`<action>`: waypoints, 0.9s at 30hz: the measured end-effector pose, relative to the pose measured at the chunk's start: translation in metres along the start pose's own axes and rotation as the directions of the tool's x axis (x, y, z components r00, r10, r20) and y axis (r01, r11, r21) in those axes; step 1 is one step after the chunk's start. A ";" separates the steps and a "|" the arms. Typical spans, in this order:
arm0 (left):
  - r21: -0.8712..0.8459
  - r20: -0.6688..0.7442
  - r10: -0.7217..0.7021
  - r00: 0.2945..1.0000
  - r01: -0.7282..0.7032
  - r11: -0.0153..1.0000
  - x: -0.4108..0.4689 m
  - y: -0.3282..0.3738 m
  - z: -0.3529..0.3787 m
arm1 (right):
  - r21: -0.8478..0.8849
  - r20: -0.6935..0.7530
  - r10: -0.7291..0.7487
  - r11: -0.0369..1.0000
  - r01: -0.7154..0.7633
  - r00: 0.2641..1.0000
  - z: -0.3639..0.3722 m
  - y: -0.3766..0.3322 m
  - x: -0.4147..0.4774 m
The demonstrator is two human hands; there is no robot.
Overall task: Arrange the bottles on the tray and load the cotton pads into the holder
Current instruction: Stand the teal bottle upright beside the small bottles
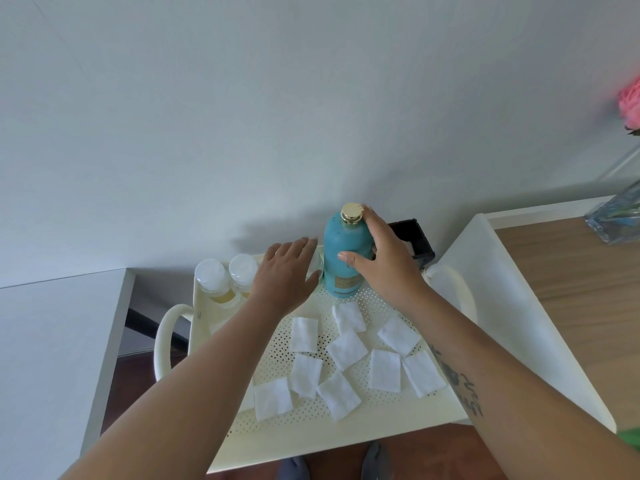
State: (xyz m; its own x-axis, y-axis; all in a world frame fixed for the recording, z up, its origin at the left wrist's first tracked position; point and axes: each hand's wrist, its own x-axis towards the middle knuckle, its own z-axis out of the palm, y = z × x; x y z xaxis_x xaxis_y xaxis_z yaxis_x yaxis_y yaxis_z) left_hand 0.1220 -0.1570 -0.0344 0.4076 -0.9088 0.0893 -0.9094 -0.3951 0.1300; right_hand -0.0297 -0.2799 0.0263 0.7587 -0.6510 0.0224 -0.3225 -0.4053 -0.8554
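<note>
- Far left: smooth, matte white tabletop [52,341].
- Next: cream tray [346,431] of perforated sheet metal, dotted all over with small round holes, with two rounded loop handles, one at each end.
- In the tray's back left corner: two clear plastic bottles [209,277], upright and side by side, with round translucent white caps and pale yellow liquid inside.
- Just right of those: left hand [287,271], palm down over the tray's back edge, fingers straight and held close together; something clear beneath the fingertips, too hidden to name.
- On the tray floor, toward the front: nine square cotton pads [346,349], white and soft-fibred, lying flat and scattered, some touching at the corners.
- At the tray's back middle: one teal bottle [346,258], matte and round-shouldered, upright, topped by a shiny gold cap [351,213].
- Round that bottle: right hand [384,258], thumb across the front, fingers curled behind the shoulder, one fingertip up at the cap.
- Behind the right hand, past the tray's back right corner: one black holder [412,240], square and hard-edged.
- Far right: wood-grain table [571,289] with a white edge, one angular clear glass vase [616,220], one pink flower [630,105].
</note>
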 end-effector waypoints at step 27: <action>-0.315 -0.058 -0.409 0.911 0.372 0.873 -0.121 -0.035 -0.024 | -0.243 0.165 -0.023 0.968 0.063 0.986 0.092 0.039 -0.068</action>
State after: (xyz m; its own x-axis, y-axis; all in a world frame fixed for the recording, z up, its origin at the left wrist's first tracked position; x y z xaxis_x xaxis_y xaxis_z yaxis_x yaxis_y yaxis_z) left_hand 0.1066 -0.0297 -0.0260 0.7477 -0.6586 0.0851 -0.6164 -0.6406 0.4580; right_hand -0.0419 -0.1922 -0.0566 0.8488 -0.5268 -0.0439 -0.4020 -0.5894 -0.7007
